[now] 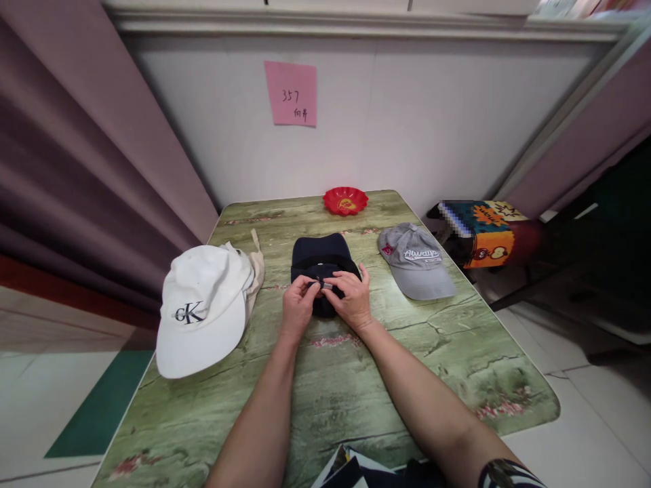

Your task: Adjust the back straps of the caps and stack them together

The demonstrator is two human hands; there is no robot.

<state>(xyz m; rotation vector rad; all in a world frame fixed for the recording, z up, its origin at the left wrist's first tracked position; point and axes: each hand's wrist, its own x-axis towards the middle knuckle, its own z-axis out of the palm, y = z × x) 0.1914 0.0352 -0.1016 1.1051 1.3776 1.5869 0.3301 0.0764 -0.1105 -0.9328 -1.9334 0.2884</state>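
A dark navy cap (321, 249) lies at the middle of the table, its brim pointing away from me and its strap side toward me. My left hand (299, 305) pinches the left part of the cap's back strap between thumb and fingers. On the right, my right hand (352, 298) grips the strap near a small metal buckle (327, 286), with its outer fingers raised over the cap. The two hands nearly meet at the buckle. How far the strap runs through the buckle is too small to tell.
A white cap (203, 305) with black lettering rests on a light cloth bag (256, 271) at the left. To the right sits a grey cap (420, 261). A red scalloped dish (345, 201) stands at the table's (458, 379) far edge, below a pink note (291, 95) on the wall.
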